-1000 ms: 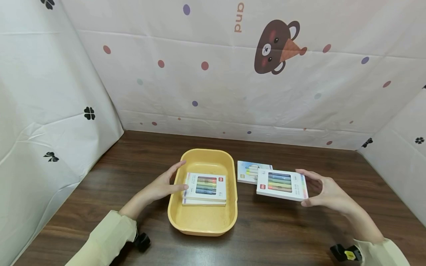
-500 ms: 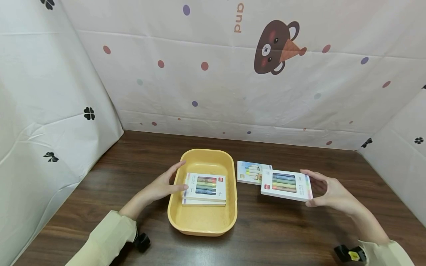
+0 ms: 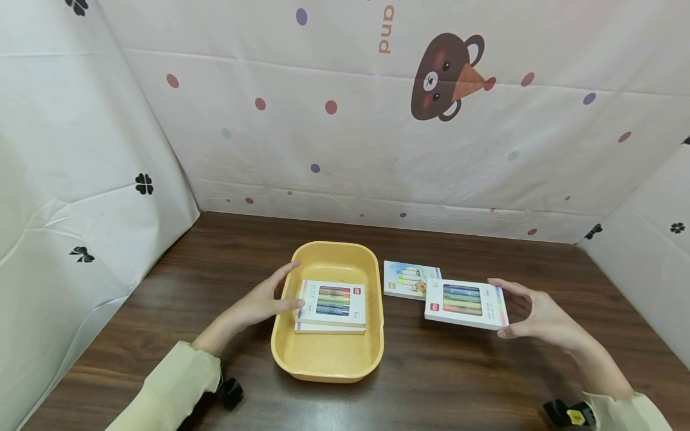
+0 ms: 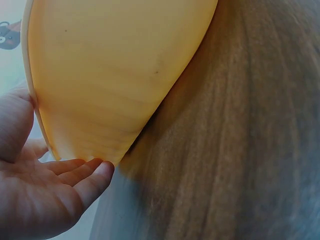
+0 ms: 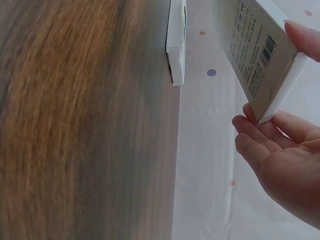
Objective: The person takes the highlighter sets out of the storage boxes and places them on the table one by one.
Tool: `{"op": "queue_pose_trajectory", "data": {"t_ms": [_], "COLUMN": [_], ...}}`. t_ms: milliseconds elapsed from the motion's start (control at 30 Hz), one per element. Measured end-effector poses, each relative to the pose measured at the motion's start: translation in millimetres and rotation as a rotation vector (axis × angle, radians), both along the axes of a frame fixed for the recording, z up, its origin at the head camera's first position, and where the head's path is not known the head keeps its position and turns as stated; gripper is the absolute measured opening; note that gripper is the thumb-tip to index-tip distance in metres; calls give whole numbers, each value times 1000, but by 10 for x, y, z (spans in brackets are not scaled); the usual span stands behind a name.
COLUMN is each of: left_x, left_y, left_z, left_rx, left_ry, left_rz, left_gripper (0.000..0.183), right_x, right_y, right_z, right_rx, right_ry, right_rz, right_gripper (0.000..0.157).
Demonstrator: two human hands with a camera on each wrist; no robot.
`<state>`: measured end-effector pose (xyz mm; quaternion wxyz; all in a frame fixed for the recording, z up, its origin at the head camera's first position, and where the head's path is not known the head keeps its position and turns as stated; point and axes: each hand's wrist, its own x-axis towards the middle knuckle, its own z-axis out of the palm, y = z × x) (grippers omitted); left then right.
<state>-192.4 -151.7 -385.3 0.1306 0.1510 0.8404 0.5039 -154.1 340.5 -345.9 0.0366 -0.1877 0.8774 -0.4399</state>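
My right hand [image 3: 539,317] pinches one end of a white box of markers [image 3: 466,304] with a coloured-pen window. The box hangs above the table; its barcoded back [image 5: 255,50] faces the right wrist camera. My left hand [image 3: 259,305] holds the left side of a yellow plastic tray [image 3: 334,359], thumb over the rim and fingers against the outer wall [image 4: 125,75]. Two white boxes lie stacked in the tray, the upper box [image 3: 332,302] showing a similar window of pens. A blue-and-white box [image 3: 404,279] lies on the table right of the tray, just behind the held box.
The dark wood table [image 3: 242,239] meets a white printed cloth [image 3: 269,137] at its back and sides. Black straps sit at both wrists, with a black device [image 3: 230,392] below the left one.
My right hand has moved the held marker box a little to the right and slightly nearer, uncovering more of the blue-and-white box. The left hand and tray have stayed in place.
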Motion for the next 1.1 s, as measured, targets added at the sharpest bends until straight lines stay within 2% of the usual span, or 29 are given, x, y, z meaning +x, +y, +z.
{"op": "queue_pose_trajectory", "data": {"t_ms": [433,800,1100], "left_x": [5,-2,-10], "left_y": [7,-6,-7], "left_z": [9,-2,-14], "left_rx": [14,23,20], "left_ry": [-3,7,7], "left_rz": [-2,-11,-9], "left_gripper": [83,83,83], "right_x": [-5,-10,-7], "right_y": [-10,-23,-45], "right_z": [-81,-97,-118], "right_rx": [-14,-24,8], "right_ry": [7,-34,-73], "right_rz": [36,39,28], "right_gripper": [81,82,82]}}
